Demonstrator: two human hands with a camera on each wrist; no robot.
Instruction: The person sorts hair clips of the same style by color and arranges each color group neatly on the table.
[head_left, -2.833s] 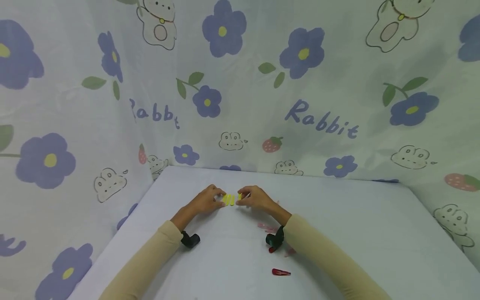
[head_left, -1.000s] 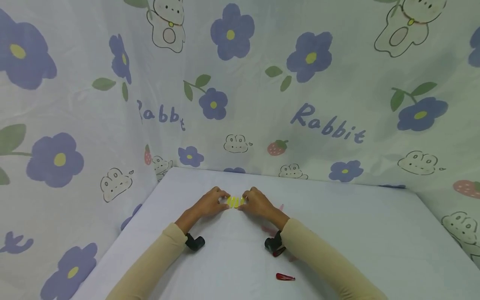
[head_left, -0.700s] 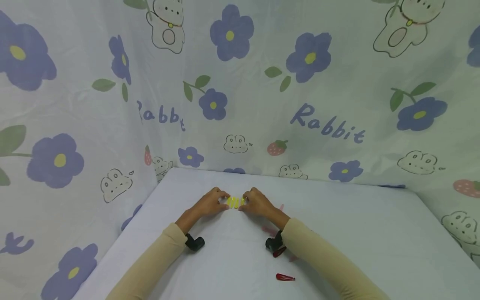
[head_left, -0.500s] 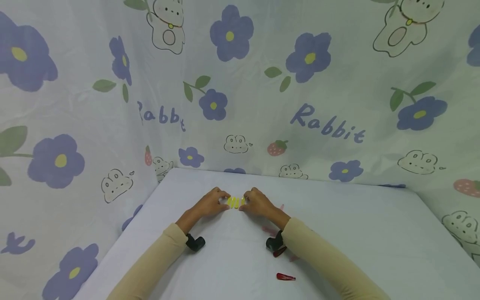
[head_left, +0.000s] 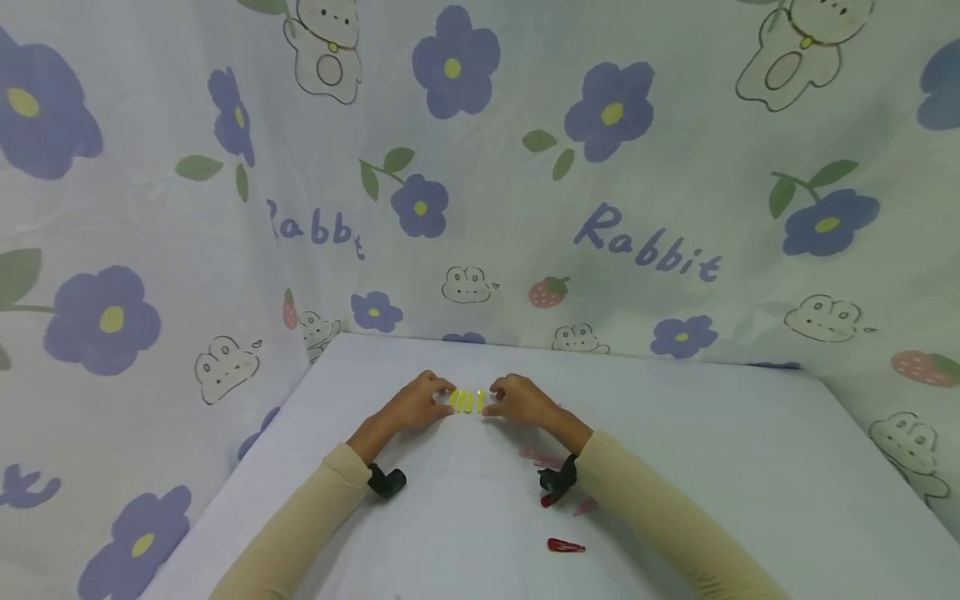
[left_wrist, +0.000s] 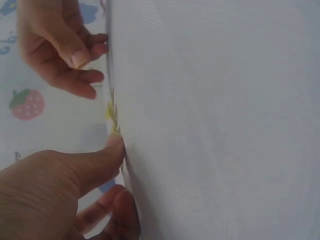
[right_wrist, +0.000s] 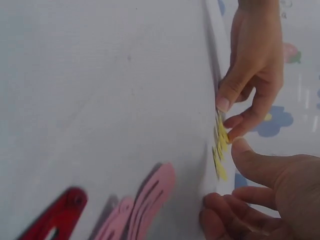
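Observation:
Several yellow hair clips (head_left: 467,402) lie side by side in a short row on the white table. My left hand (head_left: 415,403) is at the row's left end, thumb and forefinger pinching the outermost clip by its two ends. At the right end, a single yellow clip (head_left: 481,402) sits slightly apart from the others. Just right of it is my right hand (head_left: 521,400), thumb and fingers parted and nothing between them. In the right wrist view the yellow clips (right_wrist: 220,145) appear edge-on between both hands. The left wrist view shows them only as a thin yellow sliver (left_wrist: 112,111).
Pink hair clips (right_wrist: 152,197) and a red hair clip (right_wrist: 55,215) lie on the table near my right forearm. Another red clip (head_left: 566,546) rests closer to the front. A patterned curtain (head_left: 480,208) stands behind the table (head_left: 712,467).
My right hand had been pinching the rightmost yellow clip, setting it beside the row; it has now let go and drawn back slightly right. The left hand stays at the row's left end.

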